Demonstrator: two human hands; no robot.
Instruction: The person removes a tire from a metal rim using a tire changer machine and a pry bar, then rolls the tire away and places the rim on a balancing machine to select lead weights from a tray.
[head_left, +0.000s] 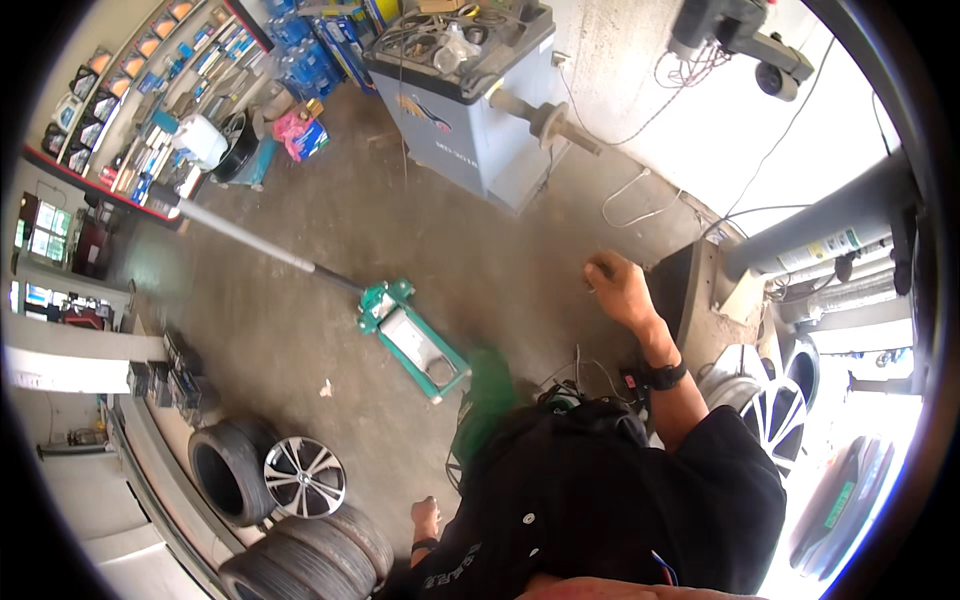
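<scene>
My right hand (pixel 620 289) is raised in front of me on the right, its fingers curled in and nothing visible in them. A dark watch (pixel 664 376) circles that wrist. Low on the left hangs my left hand (pixel 426 515), small in view, with its fingers folded and no object showing in it. A dark band (pixel 425 545) sits on the left wrist. Between and ahead of my hands, a green floor jack (pixel 418 350) stands on the concrete, apart from both. Its long grey handle (pixel 245 238) slants up toward the far left.
A grey-blue wheel balancer (pixel 450 140) with a protruding shaft stands ahead. On the right are a machine column (pixel 820 225) and alloy wheels (pixel 780 410). Tyres (pixel 300 560) and a rim (pixel 304 477) lie at lower left. Shelves (pixel 150 90) line the far left; cables (pixel 640 205) trail near the wall.
</scene>
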